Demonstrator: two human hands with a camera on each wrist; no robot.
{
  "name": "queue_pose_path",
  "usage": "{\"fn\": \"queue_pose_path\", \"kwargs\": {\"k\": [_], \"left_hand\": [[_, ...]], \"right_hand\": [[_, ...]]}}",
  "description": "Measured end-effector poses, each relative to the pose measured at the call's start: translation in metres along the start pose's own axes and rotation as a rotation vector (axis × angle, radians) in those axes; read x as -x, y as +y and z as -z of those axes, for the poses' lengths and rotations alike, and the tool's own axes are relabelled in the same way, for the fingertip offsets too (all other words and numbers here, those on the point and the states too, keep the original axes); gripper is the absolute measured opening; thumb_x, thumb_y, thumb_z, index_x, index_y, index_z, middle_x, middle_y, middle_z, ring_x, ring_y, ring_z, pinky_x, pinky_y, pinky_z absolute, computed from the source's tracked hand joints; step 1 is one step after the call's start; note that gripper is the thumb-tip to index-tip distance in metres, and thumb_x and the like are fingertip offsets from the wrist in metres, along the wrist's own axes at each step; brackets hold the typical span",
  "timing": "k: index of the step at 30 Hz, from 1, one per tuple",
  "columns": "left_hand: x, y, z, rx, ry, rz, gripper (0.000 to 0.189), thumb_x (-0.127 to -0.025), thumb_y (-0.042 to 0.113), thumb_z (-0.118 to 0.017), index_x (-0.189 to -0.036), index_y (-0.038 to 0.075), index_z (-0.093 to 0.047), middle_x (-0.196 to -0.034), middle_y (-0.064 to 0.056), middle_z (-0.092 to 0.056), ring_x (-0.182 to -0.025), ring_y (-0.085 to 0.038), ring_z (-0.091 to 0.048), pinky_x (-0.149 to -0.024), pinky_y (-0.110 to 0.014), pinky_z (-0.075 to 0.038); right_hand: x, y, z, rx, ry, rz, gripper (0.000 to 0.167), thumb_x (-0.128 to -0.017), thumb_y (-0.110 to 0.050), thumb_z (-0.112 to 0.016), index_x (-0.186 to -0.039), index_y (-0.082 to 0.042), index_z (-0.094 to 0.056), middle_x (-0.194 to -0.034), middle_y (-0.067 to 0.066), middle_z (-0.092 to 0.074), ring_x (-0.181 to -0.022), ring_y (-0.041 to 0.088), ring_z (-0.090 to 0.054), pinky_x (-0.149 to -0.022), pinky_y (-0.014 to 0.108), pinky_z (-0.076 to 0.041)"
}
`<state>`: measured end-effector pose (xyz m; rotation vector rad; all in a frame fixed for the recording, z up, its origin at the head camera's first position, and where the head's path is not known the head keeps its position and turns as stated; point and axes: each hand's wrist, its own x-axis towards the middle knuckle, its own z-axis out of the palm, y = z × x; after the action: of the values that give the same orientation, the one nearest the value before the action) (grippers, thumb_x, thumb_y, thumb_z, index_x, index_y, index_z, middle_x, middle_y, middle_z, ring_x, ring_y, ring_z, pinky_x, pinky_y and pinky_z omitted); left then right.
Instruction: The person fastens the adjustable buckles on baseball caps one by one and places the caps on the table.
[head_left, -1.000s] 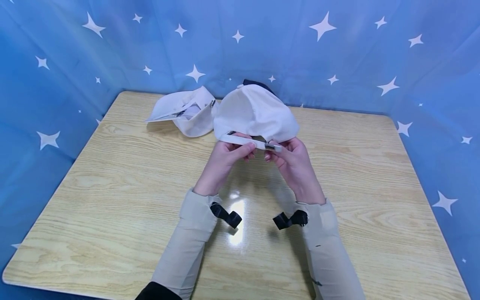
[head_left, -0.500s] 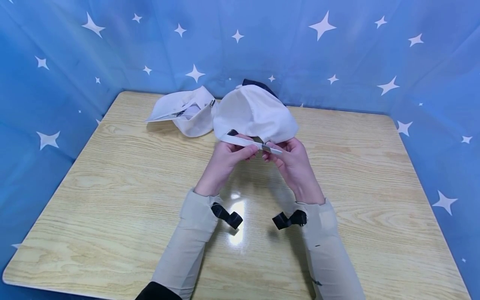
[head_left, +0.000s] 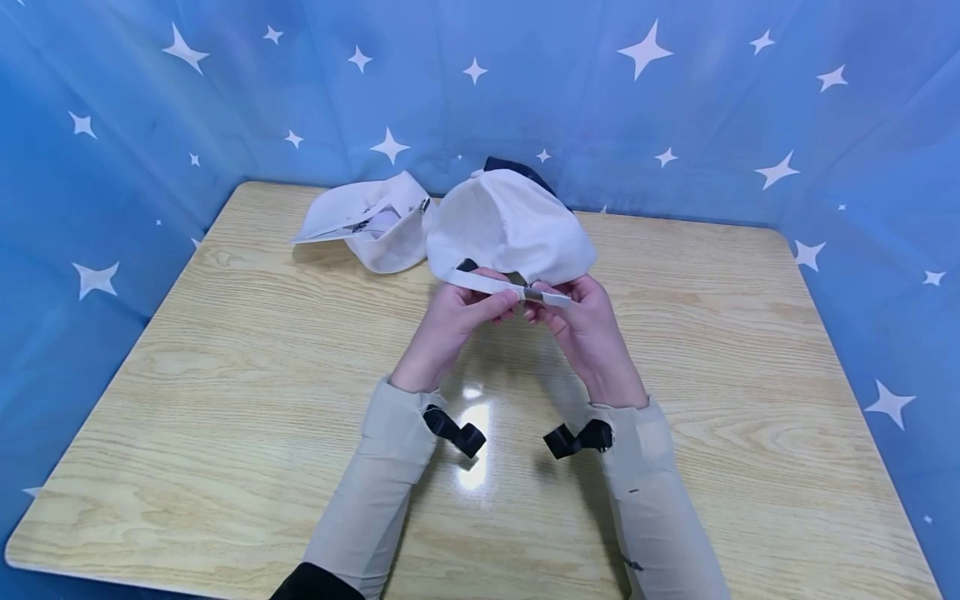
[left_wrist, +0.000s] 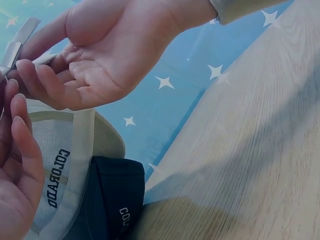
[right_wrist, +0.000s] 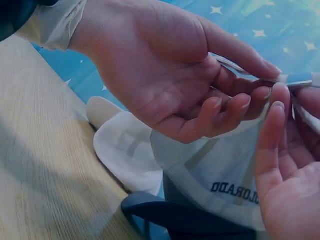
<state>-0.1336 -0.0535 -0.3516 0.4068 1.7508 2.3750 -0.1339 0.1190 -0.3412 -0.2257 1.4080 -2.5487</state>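
A white baseball cap (head_left: 510, 225) is upside-back to me in the head view, its dark brim (head_left: 521, 173) on the far side. Across its back opening runs a white strap (head_left: 483, 283) with a metal buckle (head_left: 533, 295). My left hand (head_left: 457, 317) pinches the strap just left of the buckle, thumb on top. Right of the buckle, my right hand (head_left: 592, 329) pinches the strap's end between thumb and fingers. Both sets of fingertips nearly meet there. The right wrist view shows the buckle (right_wrist: 300, 84) close up, and dark COLORADO lettering (right_wrist: 230, 192) inside the cap.
A second white cap (head_left: 390, 225) lies on its side on the wooden table (head_left: 262, 400), close left of the first. Blue star-patterned cloth (head_left: 525, 83) hangs behind the table's back edge. Black wrist mounts (head_left: 453, 429) stick inward from the sleeves.
The buckle has shifted slightly left along with the left thumb, and a longer strap end shows to its right. The caps and both forearms have stayed nearly in place.
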Motion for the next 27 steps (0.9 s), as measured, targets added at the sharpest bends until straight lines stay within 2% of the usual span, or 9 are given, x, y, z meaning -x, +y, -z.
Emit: {"fn": "queue_pose_path", "kwargs": {"k": [5, 11, 15, 22, 27], "left_hand": [[0.003, 0.008, -0.001, 0.003, 0.017, 0.027, 0.018, -0.082, 0.018, -0.066, -0.091, 0.004, -0.06, -0.085, -0.015, -0.057, -0.078, -0.032, -0.05, -0.068, -0.036, -0.043], [0.007, 0.017, -0.003, 0.005, 0.033, 0.043, 0.013, -0.082, 0.015, -0.065, -0.091, 0.005, -0.059, -0.085, -0.012, -0.057, -0.076, -0.023, -0.053, -0.067, -0.031, -0.044], [0.004, 0.012, -0.001, 0.013, 0.033, 0.045, 0.015, -0.082, 0.016, -0.066, -0.091, 0.005, -0.06, -0.085, -0.013, -0.058, -0.077, -0.026, -0.053, -0.068, -0.032, -0.044], [0.001, 0.002, 0.003, 0.002, 0.051, 0.038, 0.023, -0.079, 0.022, -0.068, -0.092, 0.004, -0.06, -0.085, -0.013, -0.059, -0.083, -0.038, -0.05, -0.07, -0.039, -0.044], [0.0, 0.001, 0.003, -0.006, 0.061, 0.032, 0.025, -0.078, 0.024, -0.069, -0.091, 0.004, -0.061, -0.084, -0.013, -0.059, -0.081, -0.036, -0.051, -0.069, -0.039, -0.044]], "right_hand": [[0.001, -0.002, 0.0, -0.019, -0.025, 0.014, 0.017, -0.082, -0.002, -0.063, -0.096, 0.001, -0.055, -0.087, 0.011, -0.053, -0.065, 0.019, -0.056, -0.061, 0.025, -0.05], [0.001, -0.002, 0.001, -0.043, -0.028, 0.033, 0.016, -0.081, -0.002, -0.063, -0.095, 0.001, -0.056, -0.086, 0.011, -0.052, -0.065, 0.019, -0.055, -0.061, 0.024, -0.05], [0.001, -0.002, 0.002, -0.043, -0.028, 0.037, 0.015, -0.081, -0.002, -0.063, -0.094, 0.001, -0.057, -0.085, 0.01, -0.053, -0.065, 0.019, -0.055, -0.06, 0.024, -0.049], [0.001, -0.002, 0.001, -0.039, -0.021, 0.035, 0.015, -0.081, -0.004, -0.064, -0.093, 0.001, -0.057, -0.083, 0.01, -0.055, -0.065, 0.02, -0.055, -0.06, 0.024, -0.049], [0.0, -0.002, 0.0, -0.029, -0.004, 0.026, 0.015, -0.082, -0.003, -0.063, -0.093, 0.001, -0.056, -0.082, 0.01, -0.054, -0.065, 0.02, -0.055, -0.06, 0.024, -0.049]]}}
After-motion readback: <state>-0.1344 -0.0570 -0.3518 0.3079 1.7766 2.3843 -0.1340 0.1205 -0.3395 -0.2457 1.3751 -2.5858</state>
